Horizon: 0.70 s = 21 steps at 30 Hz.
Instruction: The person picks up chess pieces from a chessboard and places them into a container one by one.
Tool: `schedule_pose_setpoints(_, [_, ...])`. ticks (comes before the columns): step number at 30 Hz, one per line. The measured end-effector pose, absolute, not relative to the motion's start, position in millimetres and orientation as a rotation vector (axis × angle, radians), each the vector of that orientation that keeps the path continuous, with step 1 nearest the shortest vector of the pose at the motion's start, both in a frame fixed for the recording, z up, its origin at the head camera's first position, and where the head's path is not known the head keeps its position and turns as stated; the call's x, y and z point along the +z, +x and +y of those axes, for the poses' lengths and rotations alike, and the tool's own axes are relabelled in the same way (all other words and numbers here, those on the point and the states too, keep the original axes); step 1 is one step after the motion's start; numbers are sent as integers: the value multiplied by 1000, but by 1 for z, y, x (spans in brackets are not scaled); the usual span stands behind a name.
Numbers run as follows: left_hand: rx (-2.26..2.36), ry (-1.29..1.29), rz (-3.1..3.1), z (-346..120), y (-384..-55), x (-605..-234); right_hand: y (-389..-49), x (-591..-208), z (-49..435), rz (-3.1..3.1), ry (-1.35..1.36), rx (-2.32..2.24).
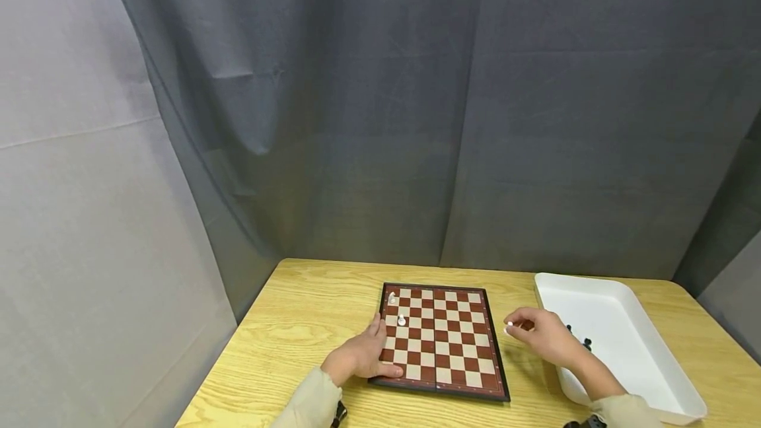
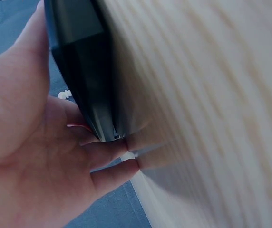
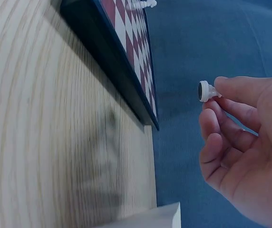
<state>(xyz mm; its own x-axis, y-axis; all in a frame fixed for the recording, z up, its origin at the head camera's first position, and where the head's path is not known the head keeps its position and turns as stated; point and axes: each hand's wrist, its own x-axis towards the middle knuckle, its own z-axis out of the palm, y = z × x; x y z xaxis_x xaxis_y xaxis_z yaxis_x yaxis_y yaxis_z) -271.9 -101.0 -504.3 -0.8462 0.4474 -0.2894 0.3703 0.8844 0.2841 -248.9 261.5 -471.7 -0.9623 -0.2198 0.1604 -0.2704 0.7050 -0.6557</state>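
A chessboard (image 1: pixel 456 342) with red-brown and cream squares and a dark frame lies on the table. My left hand (image 1: pixel 364 352) rests against its left side, the thumb on the near left corner. In the left wrist view the fingers (image 2: pixel 110 175) extend along the board's dark edge down to the tabletop. Two small white chess pieces stand on the board's left part, a pawn (image 1: pixel 401 321) and another piece (image 1: pixel 392 298) near the far left corner. Right of the board, my right hand (image 1: pixel 543 335) pinches a small white chess piece (image 3: pixel 204 91), its dark underside showing.
A white tray (image 1: pixel 648 342) stands on the right of the wooden table (image 1: pixel 285 322), with a few black chess pieces (image 1: pixel 587 343) in it, partly hidden by the right arm. Grey curtains (image 1: pixel 380 117) hang behind the table.
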Motion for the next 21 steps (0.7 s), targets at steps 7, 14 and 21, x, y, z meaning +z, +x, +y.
schedule_pose_setpoints(7, [312, 602, 2709, -101, -272, -504, -244, -474, 281, -2806, 391, 1044])
schedule_pose_setpoints(14, [321, 592, 2707, -101, -272, -504, -236, -474, 300, -2820, 337, 1023])
schedule_pose_setpoints(21, [327, 590, 2690, -101, -273, -504, -230, -473, 320, -2869, 275, 1053])
